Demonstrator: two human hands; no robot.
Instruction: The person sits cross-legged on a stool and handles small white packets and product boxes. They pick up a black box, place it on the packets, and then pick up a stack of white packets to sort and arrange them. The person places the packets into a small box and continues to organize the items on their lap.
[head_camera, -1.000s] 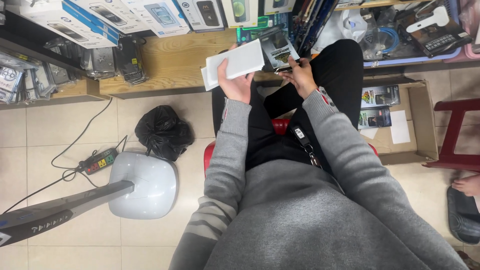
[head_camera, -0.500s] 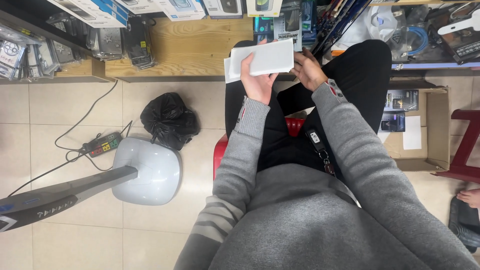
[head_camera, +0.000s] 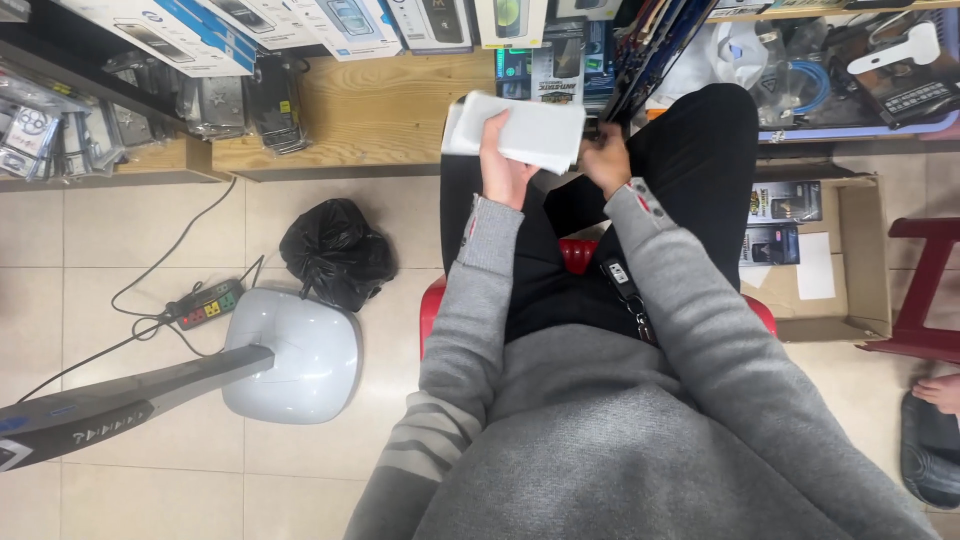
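Observation:
I sit on a red stool (head_camera: 575, 255) facing low wooden shelves. My left hand (head_camera: 503, 165) grips a white rectangular box (head_camera: 525, 130) from below, holding it up over my knees. My right hand (head_camera: 606, 160) is at the box's right end, fingers curled against it; whatever it pinches there is hidden behind the box. Both arms wear grey sleeves, and my legs are in black trousers.
A wooden shelf (head_camera: 370, 110) holds boxed and bagged goods. On the tiled floor lie a black plastic bag (head_camera: 335, 250), a power strip (head_camera: 205, 303) and a white fan base (head_camera: 290, 355). An open cardboard box (head_camera: 820, 260) stands right, near a dark red stool (head_camera: 925, 290) and someone's sandalled foot (head_camera: 935, 425).
My hands have carried the white box a little rightward and tilted it. My right hand has shifted from under the box to its right end.

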